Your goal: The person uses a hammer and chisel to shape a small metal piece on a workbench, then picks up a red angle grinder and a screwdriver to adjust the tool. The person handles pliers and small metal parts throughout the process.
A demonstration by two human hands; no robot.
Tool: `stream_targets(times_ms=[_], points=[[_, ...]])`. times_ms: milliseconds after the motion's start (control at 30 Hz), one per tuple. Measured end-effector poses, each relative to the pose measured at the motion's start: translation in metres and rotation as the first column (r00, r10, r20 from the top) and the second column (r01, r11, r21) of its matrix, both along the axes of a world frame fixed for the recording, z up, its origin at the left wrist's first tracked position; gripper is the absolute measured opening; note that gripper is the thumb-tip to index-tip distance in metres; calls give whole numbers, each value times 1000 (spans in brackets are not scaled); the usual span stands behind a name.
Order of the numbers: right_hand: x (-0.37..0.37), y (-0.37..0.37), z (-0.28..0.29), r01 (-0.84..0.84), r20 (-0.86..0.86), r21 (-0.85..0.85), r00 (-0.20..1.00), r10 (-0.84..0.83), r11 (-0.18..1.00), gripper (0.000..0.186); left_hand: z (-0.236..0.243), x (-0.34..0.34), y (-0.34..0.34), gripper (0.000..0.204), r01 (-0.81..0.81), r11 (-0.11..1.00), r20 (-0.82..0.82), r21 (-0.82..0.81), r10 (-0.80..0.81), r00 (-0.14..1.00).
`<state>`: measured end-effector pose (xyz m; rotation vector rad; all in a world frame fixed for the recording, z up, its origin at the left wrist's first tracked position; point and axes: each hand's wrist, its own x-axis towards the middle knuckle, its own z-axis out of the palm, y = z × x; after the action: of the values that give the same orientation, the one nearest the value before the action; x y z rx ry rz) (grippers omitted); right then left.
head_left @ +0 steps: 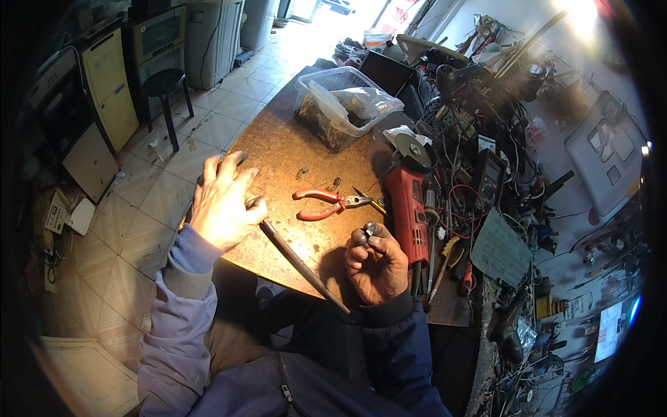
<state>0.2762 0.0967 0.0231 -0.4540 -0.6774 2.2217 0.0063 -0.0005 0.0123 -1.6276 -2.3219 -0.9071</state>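
**Two hands at a crowded workbench, one with a rod, one with a small metal part**

Head view: Nearest to the camera was the person's own body, in a dark blue jacket (333, 375) with a zipper, the left sleeve in a lighter blue. From the lower edge both forearms came up to the brown wooden tabletop (292, 149).

The left hand (224, 201) lay at the left edge of the tabletop, fingers spread and curved, and it held the upper end of a long dark metal rod (302, 265). This rod ran diagonally down and to the right, toward the person's lap, and its lower end was just beside the right wrist.

The right hand (375, 260) was closed narrowly, the fingertips pinching a small round grey metal part (368, 229) above the near edge of the table. What exactly this part was, I could not tell.

Between the two hands, a little further away, lay pliers with red handles (323, 205), the tips pointing to the right. Just beside the right hand lay a red angle grinder (408, 201), its disc turned away from the person. Further back stood a clear plastic box (333, 104) with small parts inside. At the right side was a heap of cables and tools (486, 139). On the tiled floor at the left stood a black stool (167, 87).
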Motion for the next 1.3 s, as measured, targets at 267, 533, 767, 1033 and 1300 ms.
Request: stream_targets(times_ms=[267,533,767,1033,1300], points=[[0,-1,-1,12,-28,-20,1000,-13,1000,17,-1,-1,-1,50,-1,1000,15,-3,1,1000],[3,4,-5,-62,-183,-65,982,49,996,17,1,0,-1,49,1,1000,23,-13,-1,1000],[2,4,-5,-29,-170,-64,985,17,998,17,8,2,-1,51,12,998,85,-56,-7,996],[0,4,-2,-19,-140,-54,990,12,998,16,9,2,-1,51,3,998,78,-64,2,997],[-9,-15,10,-66,214,280,977,5,958,13,-2,-2,0,49,-6,1000,22,-8,6,1000]])
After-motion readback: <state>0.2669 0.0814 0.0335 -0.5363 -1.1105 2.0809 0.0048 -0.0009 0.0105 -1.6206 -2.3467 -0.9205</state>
